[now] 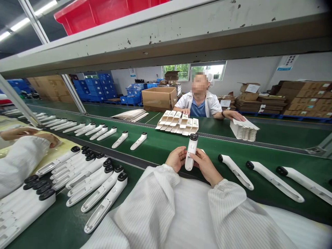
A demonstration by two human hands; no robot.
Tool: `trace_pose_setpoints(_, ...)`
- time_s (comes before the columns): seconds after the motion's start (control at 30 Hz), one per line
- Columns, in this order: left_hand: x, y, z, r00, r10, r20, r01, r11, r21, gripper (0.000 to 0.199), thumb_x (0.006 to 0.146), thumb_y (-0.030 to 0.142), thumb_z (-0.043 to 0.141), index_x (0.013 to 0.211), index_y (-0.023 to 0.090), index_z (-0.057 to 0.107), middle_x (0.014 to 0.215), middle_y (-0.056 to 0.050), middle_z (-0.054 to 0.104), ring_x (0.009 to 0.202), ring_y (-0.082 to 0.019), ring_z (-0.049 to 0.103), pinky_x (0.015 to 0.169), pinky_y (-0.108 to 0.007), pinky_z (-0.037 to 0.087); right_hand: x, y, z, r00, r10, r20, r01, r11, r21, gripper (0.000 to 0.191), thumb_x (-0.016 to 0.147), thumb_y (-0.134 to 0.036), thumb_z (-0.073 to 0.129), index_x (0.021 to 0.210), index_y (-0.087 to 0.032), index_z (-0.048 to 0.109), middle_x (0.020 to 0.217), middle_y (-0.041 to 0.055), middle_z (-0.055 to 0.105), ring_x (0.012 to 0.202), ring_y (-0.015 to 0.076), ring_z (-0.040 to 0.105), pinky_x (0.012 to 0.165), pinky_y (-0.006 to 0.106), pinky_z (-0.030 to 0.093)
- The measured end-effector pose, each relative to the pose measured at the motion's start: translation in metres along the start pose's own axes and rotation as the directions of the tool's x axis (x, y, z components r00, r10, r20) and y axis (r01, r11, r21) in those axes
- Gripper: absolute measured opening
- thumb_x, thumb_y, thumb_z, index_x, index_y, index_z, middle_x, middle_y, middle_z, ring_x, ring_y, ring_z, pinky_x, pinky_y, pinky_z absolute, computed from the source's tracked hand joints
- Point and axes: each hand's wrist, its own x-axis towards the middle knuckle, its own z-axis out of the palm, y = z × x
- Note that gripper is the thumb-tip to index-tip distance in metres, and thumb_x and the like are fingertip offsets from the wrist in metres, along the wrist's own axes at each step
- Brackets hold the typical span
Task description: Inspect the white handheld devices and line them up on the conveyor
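A white device (pixel 191 152) with a black cap is held nearly upright above the green belt (pixel 285 138), directly in front of the person's chest. Both hands are together on it: the left hand (pixel 176 158) presses against one side, and the right hand (pixel 206 165) wraps around the other. Two white striped sleeves (pixel 228 204) run back from the wrists.

Three more devices (pixel 274 181) lie on the belt to the right, side by side and slanted, with their caps pointing away from the hands. To the left, at least a dozen others (pixel 98 186) lie in overlapping rows, too bunched to count exactly. A long single-file row (pixel 98 133) runs along the far belt, starting with two well-spaced devices and growing too small to count toward the far left.

Across the belt sit about ten white card inserts (pixel 177 122), set in two rows. A co-worker (pixel 199 100) in a white coat and hairnet rests one hand (pixel 185 111) on them and the other hand (pixel 238 117) on a stack of white cards (pixel 243 130). At far left, a second co-worker's two hands (pixel 50 140) lie on a yellow sheet (pixel 59 162).

Behind them stand one open cardboard box (pixel 158 98) and stacked blue crates (pixel 95 88). A red bin (pixel 88 12) sits on the shelf (pixel 166 38) overhead.
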Motion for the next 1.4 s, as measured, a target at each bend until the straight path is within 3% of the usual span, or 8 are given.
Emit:
trace_pose_setpoints(0.23, 0.013, 0.007, -0.017, 0.956, 0.046, -0.288, -0.028, 0.997, 0.068, 0.007, 0.075, 0.020, 0.057, 0.081, 0.016, 0.057, 0.062, 0.003, 0.055, 0.048, -0.006, 0.049, 0.046, -0.019, 0.028, 0.000, 0.002, -0.003, 0.998, 0.059, 0.028, -0.061, 0.995, 0.072, 0.037, 0.070, -0.055, 0.063, 0.085, -0.021, 0.058, 0.092, 0.0042, 0.063, 0.086, 0.0205, 0.059, 0.066, 0.030, 0.050)
trace_pose_setpoints(0.57, 0.010, 0.007, -0.016, 0.990, 0.049, -0.131, 0.010, 0.909, 0.417, 0.012, 0.079, 0.026, 0.058, 0.086, 0.017, 0.058, 0.074, 0.000, 0.060, 0.053, -0.007, 0.051, 0.045, -0.017, 0.029, 0.005, 0.010, -0.005, 0.988, 0.132, -0.082, -0.146, 0.971, -0.189, 0.031, 0.086, -0.049, 0.041, 0.090, -0.020, 0.052, 0.088, 0.0061, 0.068, 0.069, 0.0184, 0.065, 0.063, 0.031, 0.050)
trace_pose_setpoints(0.63, 0.009, 0.010, -0.017, 0.991, 0.095, -0.098, -0.029, 0.851, 0.524, 0.010, 0.080, 0.024, 0.056, 0.084, 0.016, 0.059, 0.075, -0.001, 0.060, 0.053, -0.006, 0.051, 0.043, -0.017, 0.027, 0.008, 0.012, -0.008, 0.981, 0.115, -0.160, -0.179, 0.855, -0.487, 0.034, 0.088, -0.049, 0.036, 0.093, -0.019, 0.052, 0.086, 0.0070, 0.067, 0.070, 0.0196, 0.064, 0.065, 0.032, 0.049)
trace_pose_setpoints(0.73, 0.008, 0.014, -0.018, 0.989, 0.120, -0.082, -0.048, 0.801, 0.596, 0.008, 0.081, 0.019, 0.052, 0.083, 0.016, 0.059, 0.075, -0.001, 0.060, 0.053, -0.006, 0.050, 0.042, -0.017, 0.028, 0.007, 0.012, -0.013, 0.979, 0.033, -0.199, -0.191, 0.476, -0.859, 0.035, 0.089, -0.041, 0.038, 0.105, -0.016, 0.056, 0.104, 0.0126, 0.062, 0.093, 0.0253, 0.061, 0.080, 0.036, 0.045)
trace_pose_setpoints(0.93, 0.009, 0.017, -0.019, 0.986, 0.137, -0.094, -0.055, 0.803, 0.594, 0.011, 0.083, 0.018, 0.049, 0.085, 0.015, 0.060, 0.078, -0.002, 0.061, 0.053, -0.006, 0.051, 0.042, -0.016, 0.029, -0.002, -0.012, -0.007, 0.978, -0.180, -0.108, -0.081, 0.152, -0.985, 0.043, 0.086, -0.027, 0.044, 0.127, -0.014, 0.049, 0.131, 0.0153, 0.046, 0.119, 0.0286, 0.045, 0.088, 0.036, 0.041)
trace_pose_setpoints(1.03, 0.009, 0.017, -0.018, 0.986, 0.147, -0.085, -0.066, 0.793, 0.606, 0.012, 0.082, 0.017, 0.049, 0.085, 0.016, 0.060, 0.078, -0.002, 0.062, 0.053, -0.007, 0.051, 0.043, -0.017, 0.030, 0.003, -0.026, 0.006, 0.961, -0.260, -0.094, -0.020, 0.272, -0.962, 0.038, 0.083, -0.028, 0.048, 0.119, -0.018, 0.055, 0.121, 0.0116, 0.055, 0.110, 0.0262, 0.051, 0.084, 0.035, 0.042)
trace_pose_setpoints(1.2, 0.011, 0.015, -0.022, 0.978, 0.195, -0.070, -0.104, 0.756, 0.647, 0.011, 0.080, 0.015, 0.051, 0.084, 0.015, 0.061, 0.071, -0.001, 0.061, 0.052, -0.008, 0.051, 0.043, -0.017, 0.031, 0.018, -0.005, 0.023, 0.996, -0.070, -0.052, 0.027, 0.817, -0.576, 0.026, 0.083, -0.036, 0.045, 0.093, -0.020, 0.063, 0.087, 0.0037, 0.066, 0.068, 0.0143, 0.059, 0.057, 0.025, 0.043)
trace_pose_setpoints(1.4, 0.019, 0.014, -0.031, 0.968, 0.240, -0.067, -0.126, 0.703, 0.700, 0.009, 0.079, 0.015, 0.053, 0.082, 0.014, 0.061, 0.072, -0.001, 0.062, 0.050, -0.006, 0.050, 0.046, -0.016, 0.036, 0.017, 0.022, 0.007, 0.957, 0.220, 0.188, -0.077, 0.820, -0.567, 0.022, 0.076, -0.033, 0.056, 0.089, -0.018, 0.066, 0.084, 0.0032, 0.065, 0.067, 0.0109, 0.054, 0.057, 0.022, 0.041)
